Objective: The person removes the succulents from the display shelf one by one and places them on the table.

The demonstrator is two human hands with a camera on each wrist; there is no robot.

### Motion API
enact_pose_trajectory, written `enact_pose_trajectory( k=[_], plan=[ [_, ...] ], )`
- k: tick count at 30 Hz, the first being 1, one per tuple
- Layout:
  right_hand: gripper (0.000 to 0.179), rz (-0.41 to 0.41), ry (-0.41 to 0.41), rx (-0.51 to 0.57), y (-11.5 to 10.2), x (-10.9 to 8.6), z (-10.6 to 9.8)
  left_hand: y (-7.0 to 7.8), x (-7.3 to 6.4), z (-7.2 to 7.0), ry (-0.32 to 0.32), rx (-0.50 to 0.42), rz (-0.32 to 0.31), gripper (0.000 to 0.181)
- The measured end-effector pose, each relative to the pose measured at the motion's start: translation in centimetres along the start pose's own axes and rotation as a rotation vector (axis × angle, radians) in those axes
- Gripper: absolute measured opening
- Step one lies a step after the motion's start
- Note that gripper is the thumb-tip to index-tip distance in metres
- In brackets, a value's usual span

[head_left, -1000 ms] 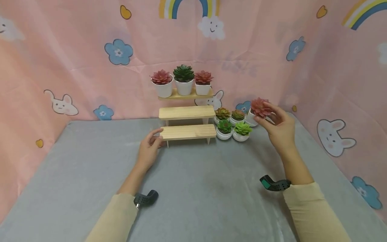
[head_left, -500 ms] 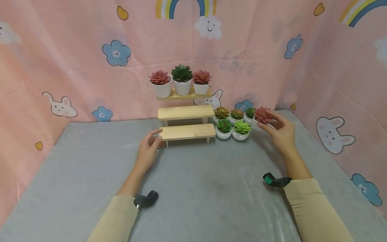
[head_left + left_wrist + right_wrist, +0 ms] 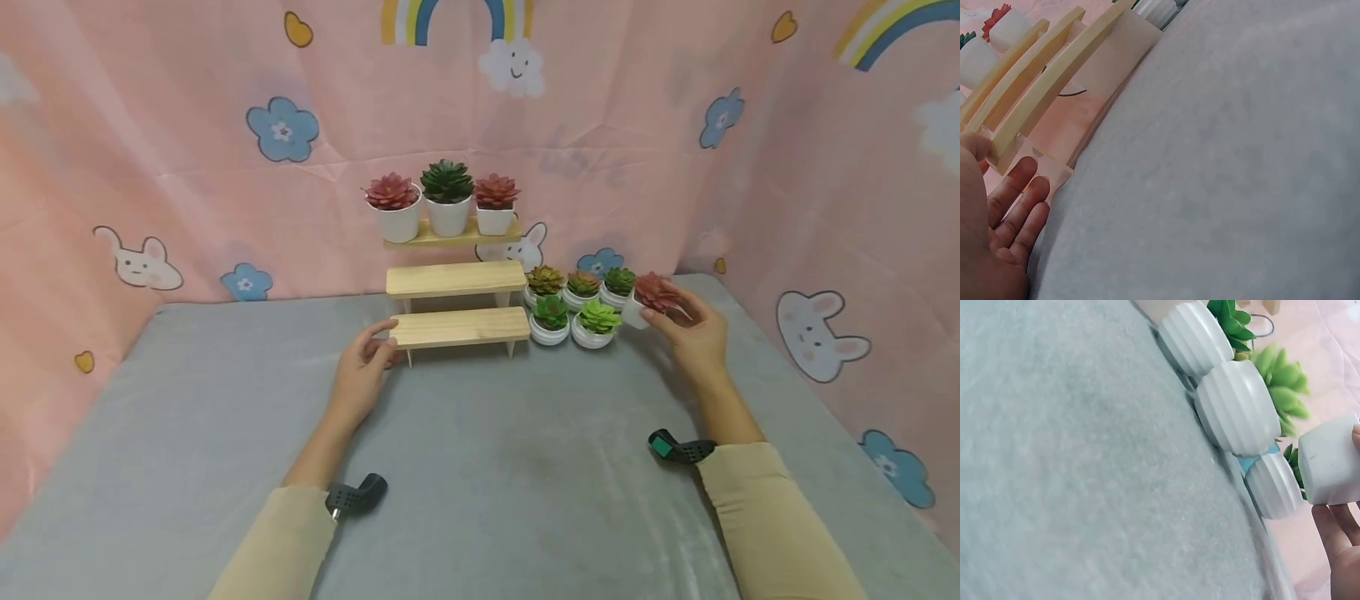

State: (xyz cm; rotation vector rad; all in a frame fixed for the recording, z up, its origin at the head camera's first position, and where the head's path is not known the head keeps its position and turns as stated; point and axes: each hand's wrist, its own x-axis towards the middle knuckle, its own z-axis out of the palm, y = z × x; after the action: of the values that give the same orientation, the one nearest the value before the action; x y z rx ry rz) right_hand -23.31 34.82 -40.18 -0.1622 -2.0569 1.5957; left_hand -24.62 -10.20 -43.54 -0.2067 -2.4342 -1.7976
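My right hand [image 3: 693,329] holds a red potted succulent [image 3: 654,292] by its white pot, just right of the small potted plants. In the right wrist view this white pot [image 3: 1332,462] is raised off the table, with fingertips against its side. My left hand [image 3: 360,375] pinches the left end of the lowest wooden shelf [image 3: 461,327] between thumb and index finger. Its other fingers [image 3: 1019,215] reach below the shelf end in the left wrist view. On the top tier [image 3: 431,235] stand two red succulents [image 3: 393,200] and a dark green succulent [image 3: 447,196] in white pots.
The middle shelf [image 3: 456,279] is bare wood. Several small succulents in round white ribbed pots cluster right of the stand, among them a bright green one [image 3: 597,321] and a dark green one [image 3: 618,283]. A pink printed cloth [image 3: 375,100] hangs behind the grey table [image 3: 525,483].
My right hand has lowered the red succulent and shifted it slightly right of the cluster, so the dark green succulent behind it now shows. My left hand stays at the shelf end.
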Motion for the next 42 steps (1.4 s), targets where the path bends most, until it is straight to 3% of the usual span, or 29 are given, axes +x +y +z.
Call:
enact_pose_trajectory(
  k=[7,14,20,25,33,37,40,42],
  plan=[
    [0.053,0.000,-0.008,-0.005,0.8,0.1,0.1,-0.1,0.2,0.0,0.007,-0.010,0.004,0.035],
    [0.056,0.046,-0.044,-0.080,1.9,-0.3,0.1,-0.1,0.4,0.0,0.005,-0.006,0.008,0.035],
    [0.055,-0.035,-0.128,-0.112,2.6,-0.8,0.3,0.1,0.5,0.0,0.006,-0.017,0.006,0.035],
    [0.055,-0.074,-0.125,-0.118,2.7,-0.9,0.6,0.3,0.5,-0.2,0.019,-0.034,0.010,0.034],
    [0.055,-0.069,-0.119,-0.106,2.7,-0.8,0.4,0.0,0.4,-0.3,0.002,-0.030,0.016,0.035],
    [0.063,-0.017,-0.134,-0.178,2.4,-0.7,0.0,-0.2,0.3,-0.1,-0.002,-0.026,0.008,0.035],
    [0.074,0.003,-0.210,-0.292,1.6,-0.6,-0.7,-0.3,0.3,0.0,-0.006,-0.022,-0.004,0.035],
    [0.080,-0.031,-0.269,-0.367,0.7,-0.3,-1.1,-0.3,0.2,0.0,-0.007,-0.021,-0.011,0.035]
  ],
)
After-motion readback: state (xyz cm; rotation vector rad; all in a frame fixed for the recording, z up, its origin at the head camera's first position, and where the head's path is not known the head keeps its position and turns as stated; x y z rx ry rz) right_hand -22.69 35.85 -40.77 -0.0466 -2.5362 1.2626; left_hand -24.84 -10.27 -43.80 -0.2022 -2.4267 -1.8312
